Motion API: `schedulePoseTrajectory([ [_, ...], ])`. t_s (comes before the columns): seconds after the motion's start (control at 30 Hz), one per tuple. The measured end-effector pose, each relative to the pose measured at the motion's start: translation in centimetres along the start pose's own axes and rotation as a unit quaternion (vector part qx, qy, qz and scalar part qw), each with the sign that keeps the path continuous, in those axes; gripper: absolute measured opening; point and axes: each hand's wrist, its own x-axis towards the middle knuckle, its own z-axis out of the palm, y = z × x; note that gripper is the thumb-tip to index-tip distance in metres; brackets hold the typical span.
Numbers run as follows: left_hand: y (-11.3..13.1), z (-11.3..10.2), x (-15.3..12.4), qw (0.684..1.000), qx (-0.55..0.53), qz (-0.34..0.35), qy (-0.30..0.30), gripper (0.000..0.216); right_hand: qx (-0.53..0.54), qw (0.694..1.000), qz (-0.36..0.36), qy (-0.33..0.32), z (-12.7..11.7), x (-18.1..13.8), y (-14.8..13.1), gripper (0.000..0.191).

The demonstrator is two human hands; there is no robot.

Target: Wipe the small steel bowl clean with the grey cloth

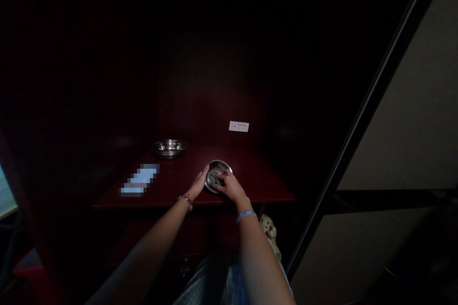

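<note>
A shiny metal bowl (219,164) is at the front of the dark red desk, its opening tipped toward me. My left hand (198,184) grips the bowl's left side, the fingers along its rim. Inside the bowl, the curled fingers of my right hand (231,184) press against a soft-looking greyish patch; whether it is a cloth or a reflection is too dark to tell. Further back on the left, more metal bowls (170,149) appear stacked together.
On the left of the desktop (175,186) lies a blurred-out bright rectangle (140,180). A white socket plate (239,127) is on the back panel. Below the desk's right side show pale clogs (269,228). A sliding door frame (358,128) slants along the right.
</note>
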Motion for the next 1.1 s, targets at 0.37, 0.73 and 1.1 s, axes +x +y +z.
schedulePoseTrajectory([
  [0.37,0.4,0.0,-0.4,1.0,0.007,-0.022,-0.001,0.067,0.006,1.0,0.02,-0.011,0.2,0.0,0.6,0.054],
  [0.73,0.7,0.1,-0.4,1.0,0.007,-0.029,0.002,0.062,-0.095,0.995,-0.04,0.011,0.7,0.2,-1.1,0.045],
  [1.1,1.3,0.4,-1.0,0.999,-0.032,-0.034,-0.016,0.057,-0.195,0.98,0.002,0.043,-0.1,0.7,-1.7,0.042],
])
